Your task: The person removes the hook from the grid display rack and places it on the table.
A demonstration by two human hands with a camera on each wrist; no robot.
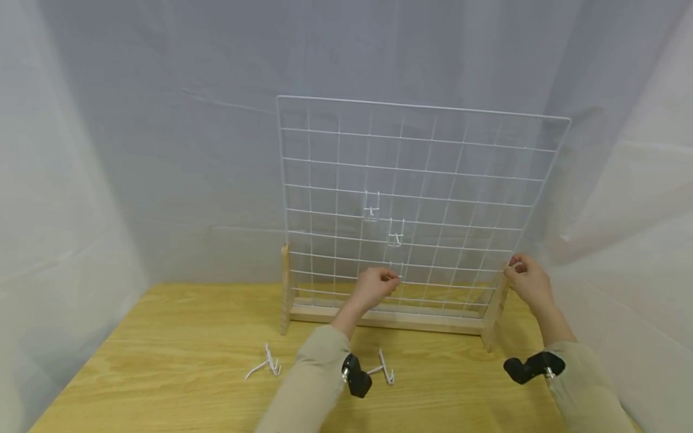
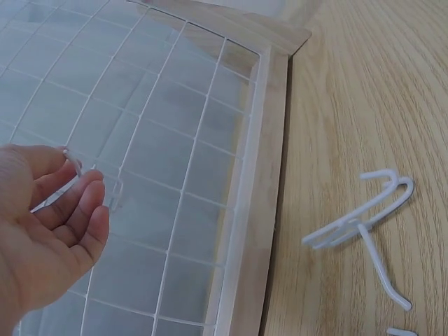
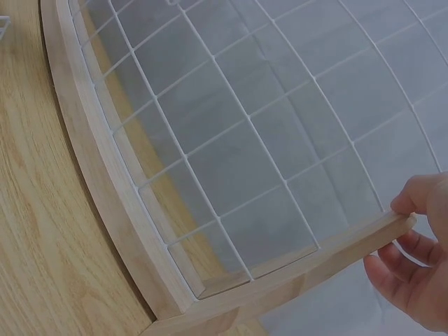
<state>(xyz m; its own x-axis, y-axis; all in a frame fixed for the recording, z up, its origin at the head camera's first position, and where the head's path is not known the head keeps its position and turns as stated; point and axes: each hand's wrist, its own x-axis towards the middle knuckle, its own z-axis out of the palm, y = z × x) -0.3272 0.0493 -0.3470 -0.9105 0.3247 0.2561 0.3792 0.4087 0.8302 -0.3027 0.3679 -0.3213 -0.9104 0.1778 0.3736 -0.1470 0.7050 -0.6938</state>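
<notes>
A white wire grid panel [image 1: 422, 168] stands upright in a wooden stand [image 1: 384, 319]. My left hand [image 1: 373, 287] is at the grid's lower middle. In the left wrist view its thumb and index finger pinch the prong of a white wire hook [image 2: 73, 160], whose back lies against the grid. Two similar hooks, an upper one [image 1: 371, 211] and a lower one [image 1: 396, 239], hang above it, stepping down to the right. My right hand [image 1: 529, 285] grips the top of the stand's right upright [image 3: 350, 241], thumb on one side and fingers on the other.
Two loose white hooks lie on the wood-grain table [image 1: 178, 361] in front of the stand: one at left [image 1: 267, 362], another [image 1: 385, 367] beside my left forearm. A pale curtain [image 1: 178, 150] hangs behind and at both sides.
</notes>
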